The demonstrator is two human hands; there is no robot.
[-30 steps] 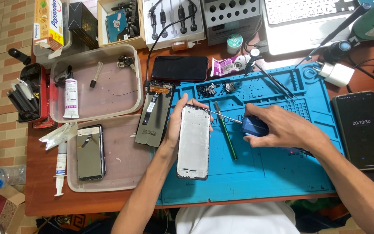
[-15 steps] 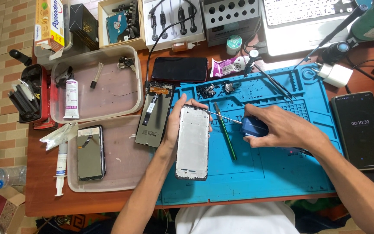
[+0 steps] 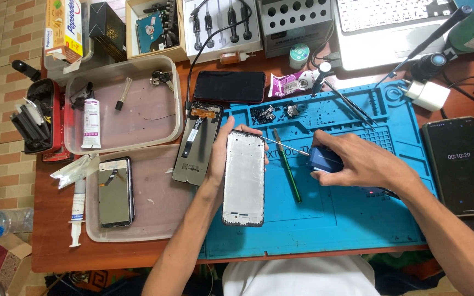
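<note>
The blue work mat (image 3: 352, 219) covers the right half of the wooden table (image 3: 56, 257); on it, just left of centre, lies the phone frame (image 3: 243, 178), pale inner face up, its long axis running near to far. Your left hand (image 3: 220, 156) reaches the frame from the near left; thumb and fingers are clamped on its far end, one on each long edge. Your right hand (image 3: 357, 164) rests to the right of the frame, well clear of it; its fingers are closed on a small blue bottle (image 3: 323, 160), whose thin metal nozzle (image 3: 286, 147) points left toward the frame's far right corner; the tip lies just beside that edge, and contact cannot be confirmed. A green stick tool (image 3: 286, 170) lies on the mat between frame and bottle, parallel to the frame.

Note the surrounding items by place: two clear plastic trays (image 3: 165, 109) at left, the far one holding a white glue tube (image 3: 90, 125), the near one a second phone (image 3: 115, 192); a dark screen panel (image 3: 197, 143) just left of the frame; a black phone (image 3: 229, 86) beyond it; a phone with a lit timer (image 3: 460, 166) at the right edge; a yellow-and-white carton (image 3: 64, 27) at the far left corner; a pink-and-white sachet (image 3: 292, 83) and a round green-lidded tin (image 3: 299, 53) beyond the mat.
</note>
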